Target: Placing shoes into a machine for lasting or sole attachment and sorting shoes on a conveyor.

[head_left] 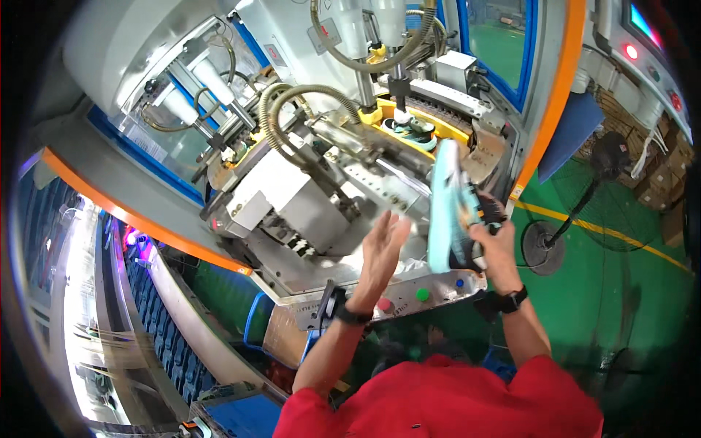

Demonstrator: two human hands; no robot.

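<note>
My right hand [498, 244] grips a sneaker [444, 212] by its dark upper, in front of the machine. The shoe is tilted on edge, its pale teal sole towards my left hand. My left hand [384, 244] is raised to the left of the shoe, fingers stretched out and somewhat blurred, holding nothing and apart from it. Beyond the held shoe, another sneaker [409, 133] with a pale teal and dark upper sits in a yellow holder [456, 133] under a vertical metal press rod [399, 87].
The machine's front panel carries a green button [422, 294] and a red button [384, 304]. An orange-edged frame [551, 102] flanks the machine on the right. A black standing fan [577, 208] is on the green floor. A conveyor [168, 321] with blue parts runs at left.
</note>
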